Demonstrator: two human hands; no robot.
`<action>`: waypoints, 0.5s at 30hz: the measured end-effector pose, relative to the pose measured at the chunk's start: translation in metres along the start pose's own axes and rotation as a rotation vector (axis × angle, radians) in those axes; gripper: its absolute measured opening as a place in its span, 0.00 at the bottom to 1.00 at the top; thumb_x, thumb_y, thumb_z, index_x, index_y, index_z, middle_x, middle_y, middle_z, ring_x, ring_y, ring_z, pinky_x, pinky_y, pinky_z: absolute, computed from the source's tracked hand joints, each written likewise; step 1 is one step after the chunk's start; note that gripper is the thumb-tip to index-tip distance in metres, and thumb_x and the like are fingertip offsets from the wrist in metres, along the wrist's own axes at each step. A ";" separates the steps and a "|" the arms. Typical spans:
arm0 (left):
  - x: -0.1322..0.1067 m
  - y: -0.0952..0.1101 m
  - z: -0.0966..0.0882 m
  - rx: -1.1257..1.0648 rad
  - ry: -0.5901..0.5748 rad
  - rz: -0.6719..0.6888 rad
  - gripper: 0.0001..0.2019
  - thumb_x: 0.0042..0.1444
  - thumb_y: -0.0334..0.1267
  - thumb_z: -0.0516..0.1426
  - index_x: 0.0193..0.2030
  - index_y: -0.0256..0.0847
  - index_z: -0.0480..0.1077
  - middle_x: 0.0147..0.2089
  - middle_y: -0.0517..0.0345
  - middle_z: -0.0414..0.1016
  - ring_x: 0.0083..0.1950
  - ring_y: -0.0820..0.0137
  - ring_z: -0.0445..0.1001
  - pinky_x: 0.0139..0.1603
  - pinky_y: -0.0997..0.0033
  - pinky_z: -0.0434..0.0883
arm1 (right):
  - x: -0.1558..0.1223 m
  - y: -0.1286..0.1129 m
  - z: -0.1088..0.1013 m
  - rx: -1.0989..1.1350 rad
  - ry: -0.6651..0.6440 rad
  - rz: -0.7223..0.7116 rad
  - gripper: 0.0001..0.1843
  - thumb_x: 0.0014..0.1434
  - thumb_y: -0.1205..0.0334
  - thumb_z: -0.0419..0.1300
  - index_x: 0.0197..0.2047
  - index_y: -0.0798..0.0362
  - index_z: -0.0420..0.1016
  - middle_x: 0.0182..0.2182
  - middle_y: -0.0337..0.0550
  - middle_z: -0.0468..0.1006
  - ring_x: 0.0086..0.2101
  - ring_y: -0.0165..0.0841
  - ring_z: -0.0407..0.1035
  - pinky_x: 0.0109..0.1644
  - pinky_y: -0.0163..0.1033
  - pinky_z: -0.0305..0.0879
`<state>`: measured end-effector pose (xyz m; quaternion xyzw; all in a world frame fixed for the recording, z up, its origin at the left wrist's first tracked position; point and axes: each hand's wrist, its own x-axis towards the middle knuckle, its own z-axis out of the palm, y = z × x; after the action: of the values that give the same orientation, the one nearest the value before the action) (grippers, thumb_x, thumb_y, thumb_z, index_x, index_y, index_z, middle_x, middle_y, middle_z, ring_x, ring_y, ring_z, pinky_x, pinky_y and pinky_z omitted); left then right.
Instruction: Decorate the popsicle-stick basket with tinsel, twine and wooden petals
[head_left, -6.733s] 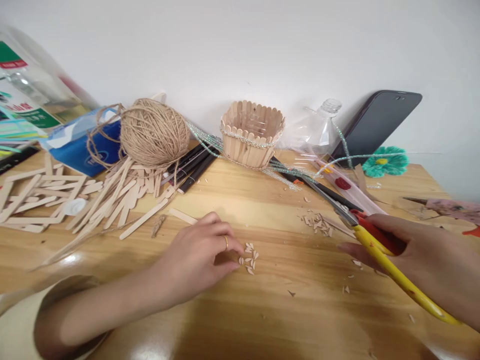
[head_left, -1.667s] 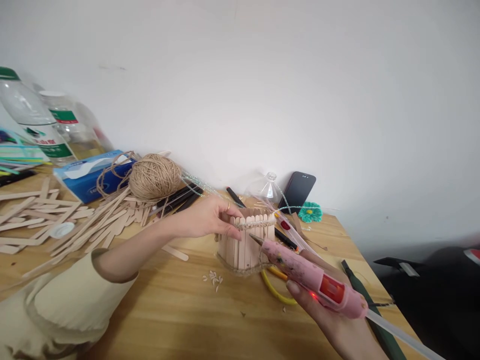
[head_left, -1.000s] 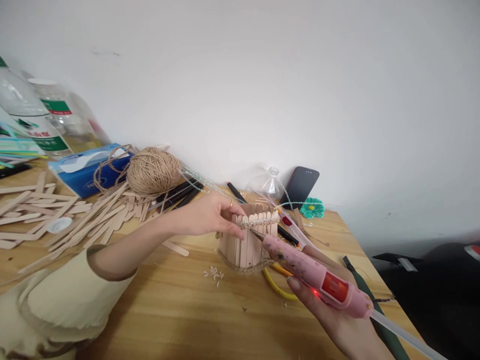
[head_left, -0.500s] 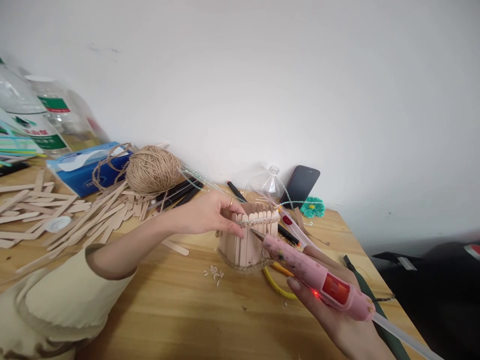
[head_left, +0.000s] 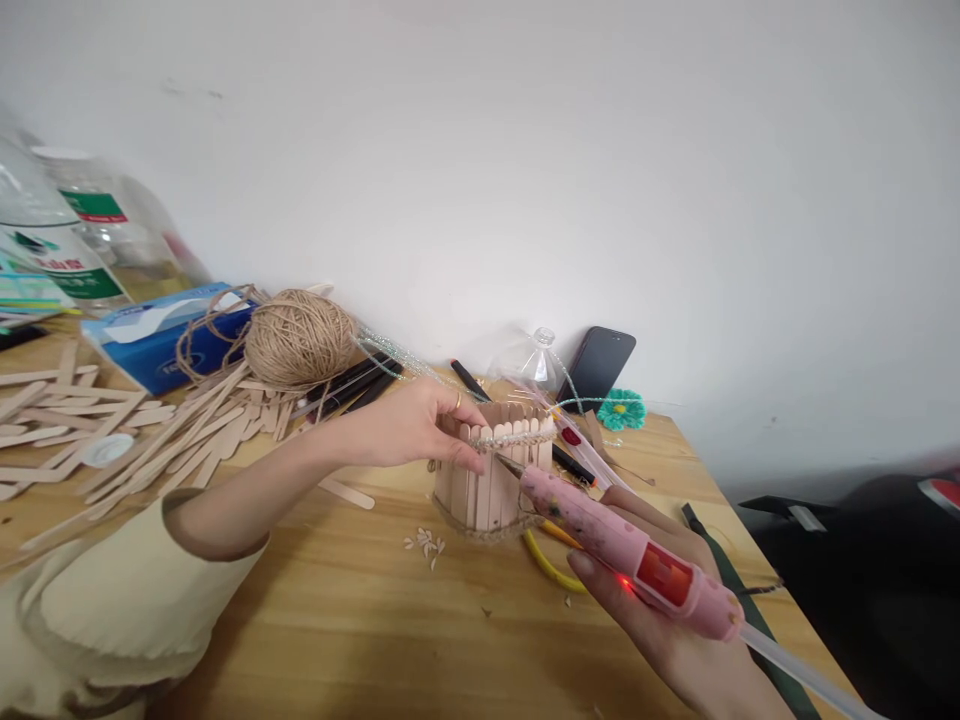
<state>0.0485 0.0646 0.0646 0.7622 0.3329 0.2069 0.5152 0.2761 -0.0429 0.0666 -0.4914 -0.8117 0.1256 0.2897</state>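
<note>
Basket [head_left: 491, 495] of flat, round-tipped wood, kept mid table [head_left: 390, 640], rim pinched by left hand [head_left: 420, 425]. Speckled pink plastic glue gun [head_left: 585, 520] clamped in right hand [head_left: 660, 600], metal tip held at basket wall; contact can't be told. Fuzzy twine ball [head_left: 301, 340] placed back left, loose sticks [head_left: 202, 430] strewn toward left edge. Most room left toward near edge; right edge lined by dark green strip [head_left: 729, 568].

Hands [head_left: 409, 425] hold basket [head_left: 491, 495], glue gun [head_left: 600, 528]
</note>
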 end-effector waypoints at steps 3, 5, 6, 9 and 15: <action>0.000 0.000 0.000 -0.002 0.005 0.003 0.11 0.43 0.43 0.62 0.30 0.37 0.73 0.25 0.62 0.67 0.30 0.72 0.63 0.30 0.73 0.60 | -0.001 0.000 0.000 -0.004 0.001 -0.014 0.13 0.57 0.62 0.55 0.46 0.49 0.74 0.28 0.43 0.76 0.28 0.35 0.73 0.26 0.36 0.69; 0.000 -0.001 -0.001 0.002 0.006 0.005 0.11 0.43 0.43 0.62 0.30 0.37 0.74 0.25 0.62 0.67 0.30 0.72 0.63 0.30 0.73 0.61 | -0.001 -0.001 -0.002 -0.002 0.007 -0.009 0.16 0.57 0.62 0.56 0.49 0.48 0.73 0.27 0.41 0.75 0.27 0.34 0.72 0.25 0.36 0.69; 0.000 -0.001 -0.001 0.006 0.004 0.007 0.11 0.43 0.43 0.62 0.30 0.37 0.73 0.25 0.62 0.67 0.30 0.72 0.63 0.30 0.73 0.61 | -0.001 -0.001 -0.002 0.000 0.012 0.003 0.17 0.57 0.62 0.56 0.49 0.48 0.73 0.26 0.41 0.75 0.26 0.34 0.72 0.25 0.36 0.69; 0.000 0.001 -0.001 0.025 -0.001 0.015 0.10 0.43 0.43 0.62 0.28 0.37 0.73 0.25 0.63 0.67 0.30 0.72 0.64 0.31 0.73 0.62 | -0.001 -0.001 -0.001 0.001 0.003 0.024 0.17 0.57 0.61 0.56 0.50 0.47 0.72 0.33 0.45 0.77 0.31 0.38 0.74 0.25 0.37 0.70; -0.002 0.004 -0.001 0.065 0.017 0.006 0.09 0.44 0.42 0.62 0.28 0.37 0.72 0.27 0.61 0.69 0.33 0.70 0.67 0.35 0.71 0.65 | -0.007 0.007 -0.007 0.067 -0.029 0.116 0.20 0.58 0.56 0.54 0.55 0.44 0.69 0.47 0.45 0.76 0.44 0.43 0.72 0.38 0.42 0.74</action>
<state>0.0476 0.0625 0.0691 0.7776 0.3417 0.2041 0.4868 0.2872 -0.0462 0.0662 -0.5259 -0.7812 0.1764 0.2864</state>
